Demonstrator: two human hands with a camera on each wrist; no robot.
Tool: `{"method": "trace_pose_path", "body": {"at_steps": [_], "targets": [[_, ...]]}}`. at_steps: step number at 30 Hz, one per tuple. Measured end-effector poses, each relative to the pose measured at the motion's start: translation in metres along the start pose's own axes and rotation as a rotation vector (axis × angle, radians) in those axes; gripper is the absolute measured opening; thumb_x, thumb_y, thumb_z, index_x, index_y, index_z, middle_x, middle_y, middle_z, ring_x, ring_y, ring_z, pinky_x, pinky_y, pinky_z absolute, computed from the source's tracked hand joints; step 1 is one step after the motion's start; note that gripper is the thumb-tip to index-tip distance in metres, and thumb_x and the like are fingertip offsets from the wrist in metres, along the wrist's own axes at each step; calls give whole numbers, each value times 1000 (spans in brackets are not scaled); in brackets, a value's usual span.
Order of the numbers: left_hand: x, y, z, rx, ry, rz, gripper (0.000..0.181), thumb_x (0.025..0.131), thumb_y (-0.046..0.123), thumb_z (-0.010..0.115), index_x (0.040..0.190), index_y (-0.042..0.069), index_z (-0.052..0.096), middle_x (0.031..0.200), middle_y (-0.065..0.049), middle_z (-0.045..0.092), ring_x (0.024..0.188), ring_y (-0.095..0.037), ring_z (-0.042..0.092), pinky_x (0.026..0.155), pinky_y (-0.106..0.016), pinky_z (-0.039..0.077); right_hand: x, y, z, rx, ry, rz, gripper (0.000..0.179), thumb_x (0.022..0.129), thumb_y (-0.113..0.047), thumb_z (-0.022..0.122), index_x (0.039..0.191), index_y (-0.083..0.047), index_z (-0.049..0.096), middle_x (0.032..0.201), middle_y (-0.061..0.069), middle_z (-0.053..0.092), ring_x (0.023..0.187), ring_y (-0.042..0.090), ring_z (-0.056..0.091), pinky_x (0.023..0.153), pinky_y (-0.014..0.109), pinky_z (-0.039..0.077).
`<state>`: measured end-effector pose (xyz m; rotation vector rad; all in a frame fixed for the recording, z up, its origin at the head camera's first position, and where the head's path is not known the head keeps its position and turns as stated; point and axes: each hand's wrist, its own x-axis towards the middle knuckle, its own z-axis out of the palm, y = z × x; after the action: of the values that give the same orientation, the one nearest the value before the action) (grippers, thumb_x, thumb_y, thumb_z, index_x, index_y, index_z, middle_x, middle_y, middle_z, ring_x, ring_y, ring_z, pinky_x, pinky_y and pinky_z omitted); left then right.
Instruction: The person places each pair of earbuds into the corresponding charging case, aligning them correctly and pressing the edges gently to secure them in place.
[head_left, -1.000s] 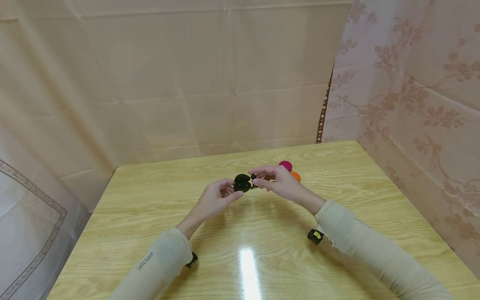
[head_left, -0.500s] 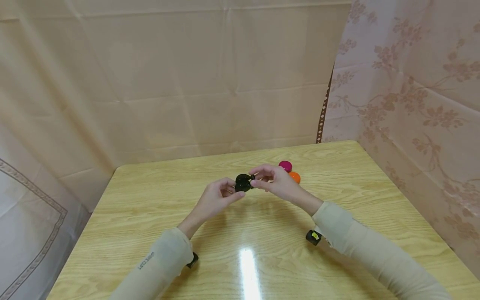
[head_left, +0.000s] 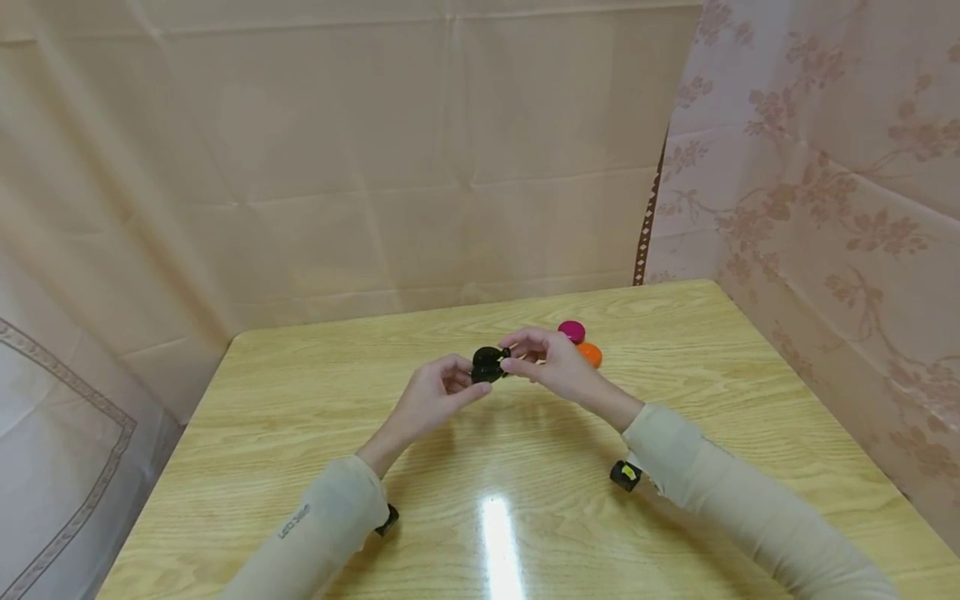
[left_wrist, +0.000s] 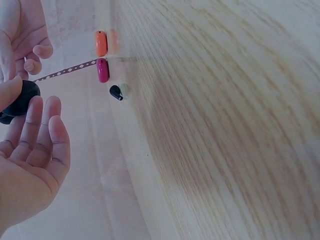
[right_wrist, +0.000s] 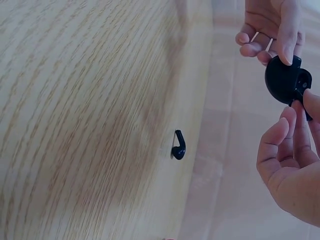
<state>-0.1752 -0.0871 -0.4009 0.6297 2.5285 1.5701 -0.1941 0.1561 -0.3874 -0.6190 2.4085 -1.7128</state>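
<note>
My left hand point(head_left: 431, 396) grips an opened black earbud case point(head_left: 487, 367), pinching it between thumb and fingers above the table. At the case's right side, my right hand point(head_left: 558, 367) pinches a small black earbud point(head_left: 506, 353), partly hidden by the fingertips. In the right wrist view the opened side of the case point(right_wrist: 281, 82) faces the right hand point(right_wrist: 295, 165), whose fingertips are at its edge. How far the earbud sits inside the case cannot be made out. Another black earbud point(right_wrist: 179, 146) lies on the table beyond the hands.
An orange rounded case point(head_left: 590, 355) and a magenta one point(head_left: 572, 332) lie close together on the wooden table point(head_left: 300, 417), just behind the right hand. Beige curtains point(head_left: 337, 167) hang behind the table, and a floral curtain point(head_left: 840, 208) hangs on the right.
The right hand has brought the earbud slightly leftward, closing the gap to the opened case. The left hand has shifted a touch to the right; in the last half second little has moved.
</note>
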Motion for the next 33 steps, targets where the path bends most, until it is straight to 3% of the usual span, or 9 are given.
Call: {"method": "trace_pose_path", "body": {"at_steps": [12,23,33], "targets": [[1,0,-1,-8,-6,5,22,91,28,80,102,13,69,90,1,71,78,-18,67,72,-33,56,2,1,3,-41,15,-31,27,93,-14,76,119,-8,69,98,5,72,79,27,62,64,28,51],[2,0,0,-27,-21,19,25,91,30,80,102,10,69,89,-3,70,77,-21,66,71,-32,55,2,0,3,-36,3,-50,26,93,-16,77,116,-7,70,96,5,72,81,25,62,67,27,50],[0,-2,0,-23,-4,-7,23,91,21,79,104,5,68,90,-6,70,78,-24,64,69,-30,52,3,-2,6,-119,8,-91,27,93,-18,77,117,-7,71,94,2,73,81,21,65,70,30,53]]}}
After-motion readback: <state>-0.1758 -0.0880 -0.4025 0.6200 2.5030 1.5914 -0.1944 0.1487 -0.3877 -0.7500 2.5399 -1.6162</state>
